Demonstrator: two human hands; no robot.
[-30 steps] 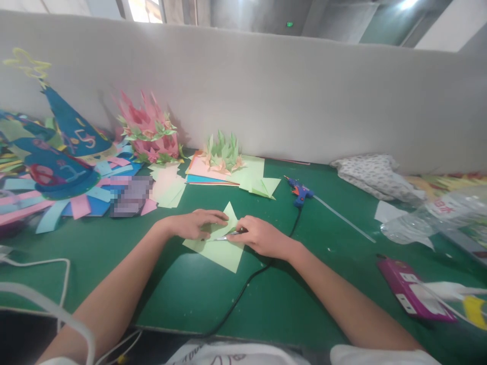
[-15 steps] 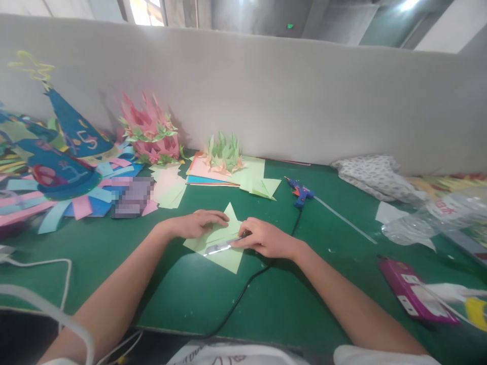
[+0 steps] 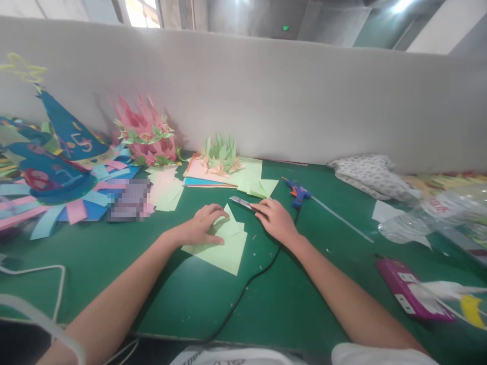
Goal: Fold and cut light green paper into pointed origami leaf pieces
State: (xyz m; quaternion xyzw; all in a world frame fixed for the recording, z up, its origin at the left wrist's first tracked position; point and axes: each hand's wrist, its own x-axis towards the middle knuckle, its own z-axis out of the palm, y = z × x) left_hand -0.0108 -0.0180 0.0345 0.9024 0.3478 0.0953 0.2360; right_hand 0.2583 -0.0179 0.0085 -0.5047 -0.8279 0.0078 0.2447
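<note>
Pale green paper lies on the table in front of me, in overlapping pieces, one corner pointing away from me. My left hand rests on its left side, thumb and fingers spread apart. A utility knife with a silver blade is in my right hand, just beyond the paper's right side. Its blade points up and to the left, clear of the paper. My fingers cover most of the handle.
A blue glue gun lies to the right, its black cord running toward me. Paper crowns and blue cone hats stand at the back left. A pink power strip and a plastic bottle lie on the right.
My right hand has lifted the utility knife off the paper and carried it away to the upper right. My left hand's fingers have spread wider on the paper.
</note>
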